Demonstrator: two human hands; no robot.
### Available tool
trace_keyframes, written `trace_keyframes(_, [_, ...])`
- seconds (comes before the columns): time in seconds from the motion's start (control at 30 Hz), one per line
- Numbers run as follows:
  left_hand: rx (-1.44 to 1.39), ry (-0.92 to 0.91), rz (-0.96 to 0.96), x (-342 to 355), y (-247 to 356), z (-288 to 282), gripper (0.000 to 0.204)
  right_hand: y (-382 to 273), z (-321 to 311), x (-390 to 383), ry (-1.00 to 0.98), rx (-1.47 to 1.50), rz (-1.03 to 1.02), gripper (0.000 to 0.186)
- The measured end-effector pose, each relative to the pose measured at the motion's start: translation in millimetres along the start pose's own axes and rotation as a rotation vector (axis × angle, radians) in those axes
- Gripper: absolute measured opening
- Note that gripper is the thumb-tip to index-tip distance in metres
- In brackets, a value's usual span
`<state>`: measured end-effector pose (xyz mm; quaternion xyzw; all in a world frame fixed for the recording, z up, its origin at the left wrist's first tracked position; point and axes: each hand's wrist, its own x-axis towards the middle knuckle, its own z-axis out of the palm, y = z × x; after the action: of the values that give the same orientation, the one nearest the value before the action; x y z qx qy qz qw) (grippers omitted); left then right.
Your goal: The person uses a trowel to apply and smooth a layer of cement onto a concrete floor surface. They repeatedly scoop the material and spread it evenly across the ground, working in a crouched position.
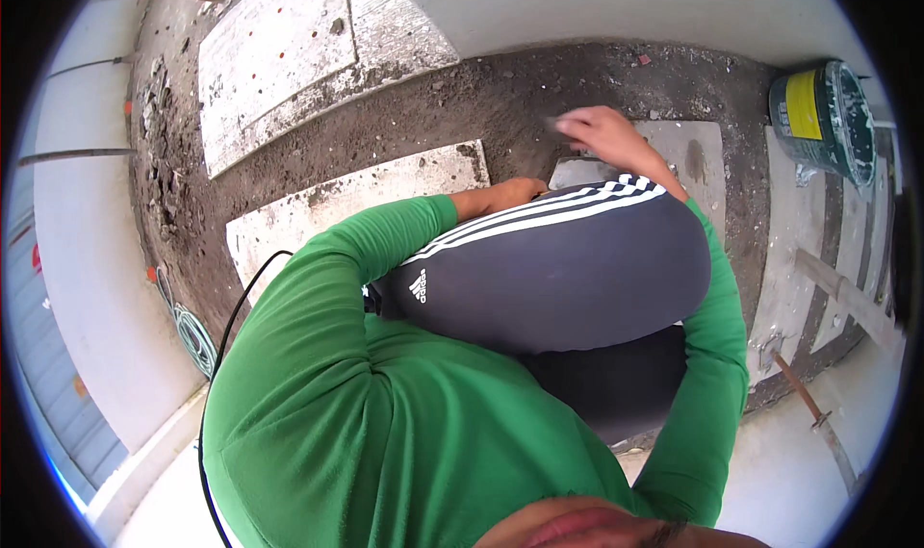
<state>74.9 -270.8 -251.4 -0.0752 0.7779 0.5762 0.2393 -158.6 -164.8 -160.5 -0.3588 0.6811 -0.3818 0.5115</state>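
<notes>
My right hand is raised just beyond my dark-trousered knee, over bare soil and near a grey slab. Its fingers are curled, with a small dark blurred thing at their tips that I cannot make out. My left hand lies behind the knee's upper edge beside a white, dirt-speckled board; its fingers are mostly hidden by the leg. My green-sleeved forearms come round both sides of the bent leg.
More white boards lie on dirt at the upper left. A dark green bucket with a yellow label lies at the right, near slabs and a rusty rod. A coiled hose is at the left by a wall.
</notes>
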Motion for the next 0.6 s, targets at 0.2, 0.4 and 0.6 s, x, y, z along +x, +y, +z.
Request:
trace_keyframes(0.2, [-0.074,0.461,-0.186,-33,-2,-4,0.030,-50,-36,-20,-0.232,0.079,0.020,0.050])
trace_keyframes(0.4, [-0.871,0.814,-0.396,-51,-29,-13,0.009,68,-220,-181,0.606,-0.791,0.127,0.037])
trace_keyframes(0.6, [-1.116,1.165,-0.479,51,-45,-33,0.003,223,-258,-462,1.123,0.113,0.619,0.043])
